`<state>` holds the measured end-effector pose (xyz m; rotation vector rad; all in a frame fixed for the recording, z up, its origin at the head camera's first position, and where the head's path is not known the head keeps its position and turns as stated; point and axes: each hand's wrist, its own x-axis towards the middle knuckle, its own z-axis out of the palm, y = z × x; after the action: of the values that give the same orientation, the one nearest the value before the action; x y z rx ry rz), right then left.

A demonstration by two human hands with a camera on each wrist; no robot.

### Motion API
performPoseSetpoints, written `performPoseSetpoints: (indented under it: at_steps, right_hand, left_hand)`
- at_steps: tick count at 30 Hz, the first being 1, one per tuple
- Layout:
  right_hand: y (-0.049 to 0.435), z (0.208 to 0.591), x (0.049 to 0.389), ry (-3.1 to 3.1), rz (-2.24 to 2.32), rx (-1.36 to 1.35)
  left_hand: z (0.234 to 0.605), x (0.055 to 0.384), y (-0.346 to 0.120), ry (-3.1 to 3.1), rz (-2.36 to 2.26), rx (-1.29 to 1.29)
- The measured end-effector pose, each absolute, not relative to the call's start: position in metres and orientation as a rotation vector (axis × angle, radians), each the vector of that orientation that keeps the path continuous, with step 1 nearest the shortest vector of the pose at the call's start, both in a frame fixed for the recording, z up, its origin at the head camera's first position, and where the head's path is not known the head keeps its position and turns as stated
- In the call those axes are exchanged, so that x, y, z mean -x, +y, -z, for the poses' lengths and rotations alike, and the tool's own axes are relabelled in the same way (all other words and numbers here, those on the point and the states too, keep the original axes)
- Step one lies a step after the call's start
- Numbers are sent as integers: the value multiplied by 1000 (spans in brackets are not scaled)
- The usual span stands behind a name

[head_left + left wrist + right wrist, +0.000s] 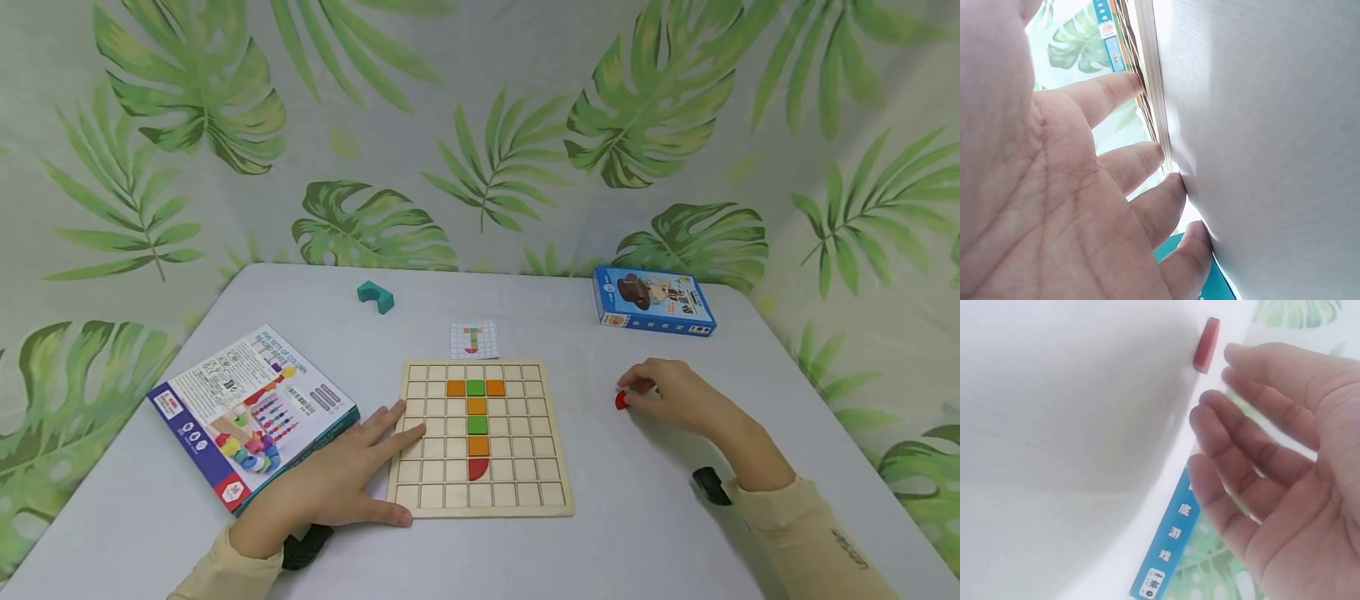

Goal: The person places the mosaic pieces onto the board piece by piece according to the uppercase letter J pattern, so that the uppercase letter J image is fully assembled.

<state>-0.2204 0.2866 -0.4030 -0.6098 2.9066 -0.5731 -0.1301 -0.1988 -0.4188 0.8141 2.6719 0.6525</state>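
Observation:
The square wooden grid board (pixel 525 496) lies flat on the table, with several orange and green square tiles (pixel 477 425) set in a T shape. At the foot of the column sits a red quarter-round tile (pixel 477 469). My left hand (pixel 352 471) rests with spread fingers at the board's left edge, fingertips touching its side. To the right, my right hand (pixel 667 396) hovers by a loose red tile (pixel 1207 345) on the table. Its fingers are loosely bent, and the right wrist view shows a small gap between them and the tile.
A small pattern card (pixel 474 340) lies just behind the board. Left of it is a white toy box (pixel 255 408) close to the left forearm. A blue box (pixel 655 302) lies at the back right, and a teal arch block (pixel 376 297) at the back left.

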Motion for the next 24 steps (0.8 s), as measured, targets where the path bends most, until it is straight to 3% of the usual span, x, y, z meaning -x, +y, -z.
performPoseSetpoints:
  at_steps: [8,17,24]
  right_hand:
    - [282,409,221,2864,564,534]
    - [275,411,222,2838,631,692]
    - [275,413,223,2848,646,659]
  left_hand:
    - [420,130,-199,2669,-653,-806]
    - [419,130,-199,2667,-662,-803]
    - [420,131,-199,2667,-661,-800]
